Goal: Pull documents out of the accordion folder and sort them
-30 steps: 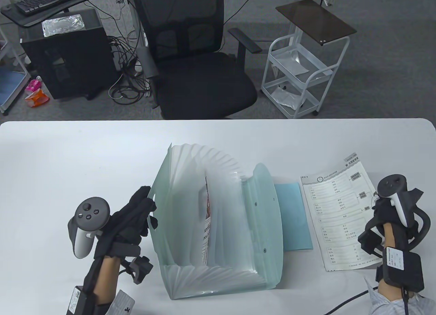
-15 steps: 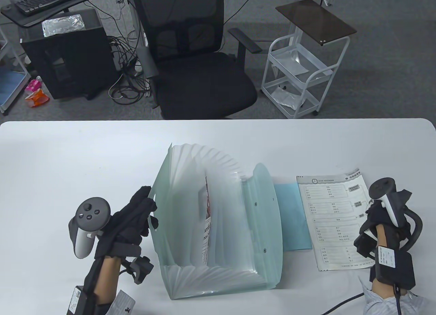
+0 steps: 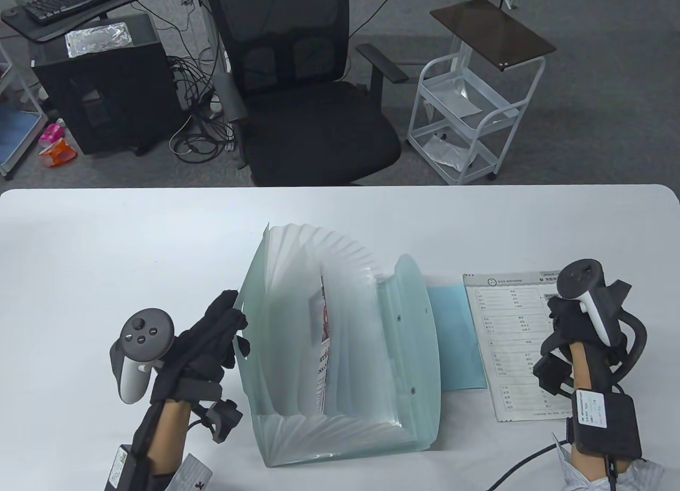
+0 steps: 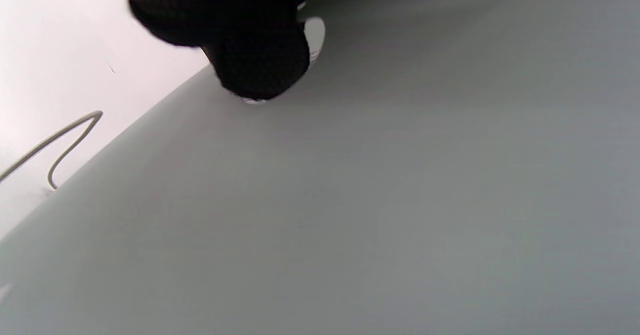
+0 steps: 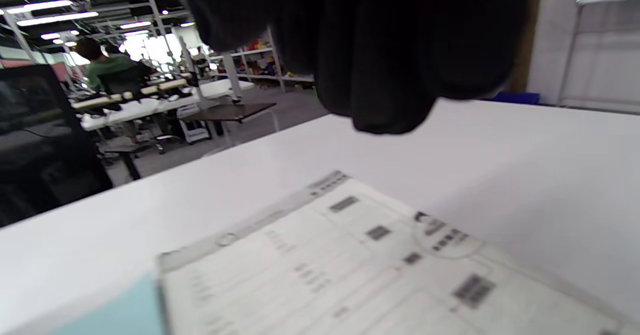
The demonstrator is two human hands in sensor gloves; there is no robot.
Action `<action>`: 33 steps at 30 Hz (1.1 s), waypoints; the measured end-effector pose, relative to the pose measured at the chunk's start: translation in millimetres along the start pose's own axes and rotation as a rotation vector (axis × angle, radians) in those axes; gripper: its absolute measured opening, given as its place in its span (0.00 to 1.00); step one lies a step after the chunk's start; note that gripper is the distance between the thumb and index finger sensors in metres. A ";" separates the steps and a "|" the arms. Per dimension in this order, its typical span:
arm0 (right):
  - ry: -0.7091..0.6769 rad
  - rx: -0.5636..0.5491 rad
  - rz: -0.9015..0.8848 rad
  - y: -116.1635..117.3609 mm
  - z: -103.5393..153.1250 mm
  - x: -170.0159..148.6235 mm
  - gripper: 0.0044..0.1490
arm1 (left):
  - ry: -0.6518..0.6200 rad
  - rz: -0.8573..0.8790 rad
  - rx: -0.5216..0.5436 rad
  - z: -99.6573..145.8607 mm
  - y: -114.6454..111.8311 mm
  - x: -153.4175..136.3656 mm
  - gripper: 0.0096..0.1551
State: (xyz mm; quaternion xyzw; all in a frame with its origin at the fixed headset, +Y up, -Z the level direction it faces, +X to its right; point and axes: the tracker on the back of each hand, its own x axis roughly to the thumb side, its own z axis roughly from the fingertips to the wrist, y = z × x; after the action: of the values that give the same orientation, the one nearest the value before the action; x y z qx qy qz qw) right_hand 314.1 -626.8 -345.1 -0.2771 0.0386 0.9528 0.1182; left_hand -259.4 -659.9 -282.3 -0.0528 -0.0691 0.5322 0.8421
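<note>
Left hand: our left hand (image 3: 210,334) grips the left cover of the accordion folder (image 3: 340,347) at its edge, fingers curled over the rim; in the left wrist view a fingertip (image 4: 257,60) presses on the cover by a small cut-out.
Accordion folder: it stands fanned open at table centre, pockets spread towards us.
Remaining document: one printed booklet (image 3: 322,347) stands upright in a middle pocket, red and black print showing at its edge.
Blue sheet: a pale blue sheet (image 3: 458,342) lies flat, its left part under the folder's right cover.
Printed form: a white form (image 3: 512,342) lies flat just right of the blue sheet, close beside it or overlapping its edge.
Right hand: our right hand (image 3: 576,329) is over the form's right part; we cannot tell its finger pose, the tracker hides it; the right wrist view shows only dark glove above the form (image 5: 380,255).
Step in hand: we judge that we are squaring the form beside the blue sheet.
How to do it well: we keep the left grip firm so the pockets stay spread; we slide the form flat without creasing it, then release cleanly before reaching for the booklet.
Change, form: a second ago it lay tilted and further right; it now sits straighter and nearer the blue sheet.
Change, right hand: it has moved left and up the table with the form.
Change, left hand and folder: unchanged.
</note>
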 end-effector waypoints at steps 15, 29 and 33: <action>-0.533 0.094 0.001 -32.8 125.0 142.3 0.33 | 0.000 0.037 -0.011 0.0 2.8 -3.8 0.40; -0.869 0.372 0.207 21.1 195.5 235.7 0.28 | -0.005 0.050 -0.021 -0.8 2.5 -3.8 0.40; -0.884 0.411 0.271 34.2 200.8 250.8 0.28 | -0.006 0.050 -0.021 -0.9 2.7 -4.1 0.40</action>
State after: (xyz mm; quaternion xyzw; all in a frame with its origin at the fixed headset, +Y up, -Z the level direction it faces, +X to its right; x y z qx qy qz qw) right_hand -3.8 -580.9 -310.1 0.1893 0.2072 0.9585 0.0504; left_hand -263.4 -662.4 -283.8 -0.0620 -0.0757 0.5526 0.8277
